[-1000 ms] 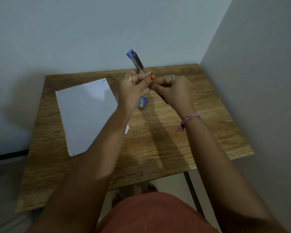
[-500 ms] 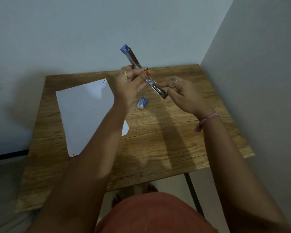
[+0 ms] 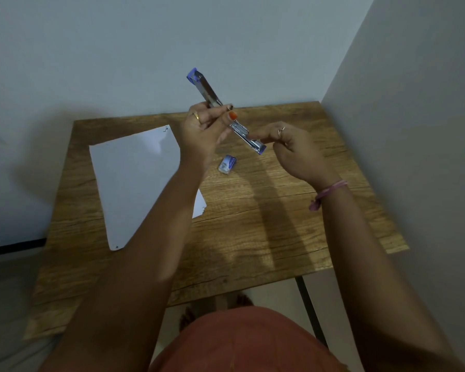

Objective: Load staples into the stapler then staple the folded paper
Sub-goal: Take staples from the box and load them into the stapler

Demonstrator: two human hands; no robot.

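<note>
Head view. The left hand [image 3: 203,130] holds the stapler [image 3: 224,111] above the wooden counter [image 3: 266,237], its fingers [image 3: 220,111] clamped around the middle of the tool. The stapler is swung open into one long, slanted bar, with a blue tip up against the wall and a blue tip low by the right hand [image 3: 295,154]. That hand's forefinger reaches to the lower arm; the other fingers are curled in, and whether they pinch anything cannot be told. A small staple box [image 3: 227,164] lies on the counter beneath. The white paper [image 3: 137,181] lies flat on the counter's left part.
</note>
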